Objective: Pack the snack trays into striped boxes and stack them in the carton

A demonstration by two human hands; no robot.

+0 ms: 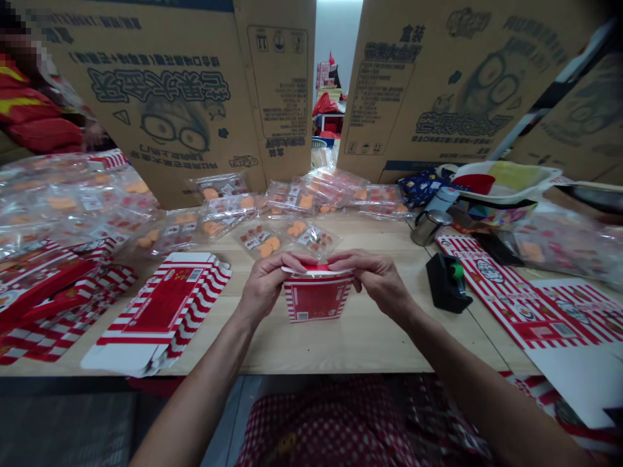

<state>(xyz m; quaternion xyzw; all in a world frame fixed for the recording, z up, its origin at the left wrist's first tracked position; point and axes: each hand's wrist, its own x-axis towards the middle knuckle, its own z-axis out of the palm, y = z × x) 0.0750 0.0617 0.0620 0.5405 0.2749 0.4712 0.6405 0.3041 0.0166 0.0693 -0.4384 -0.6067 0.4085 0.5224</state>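
Both hands pinch the top of a small striped carton standing on the table.

The left hand (pixel 265 285) and right hand (pixel 377 279) meet fingertip to fingertip over the striped carton (pixel 316 299), fingers curled down on its white top flap and thumbs on the near side, each closed on an upper corner. The carton stands upright between them at the middle of the wooden table (pixel 360 337), its wider face toward the person, equally near either hand. It is thin glossy card, red with white stripes. Left of it lies a stack of flat cartons (pixel 160 311) of the same print. Beyond lie clear crinkled packets (pixel 272 243) holding orange pieces. To the right sits a black tape dispenser (pixel 446 283), then a metal cup (pixel 428 227). Tall corrugated boxes (pixel 185 97) wall the back.
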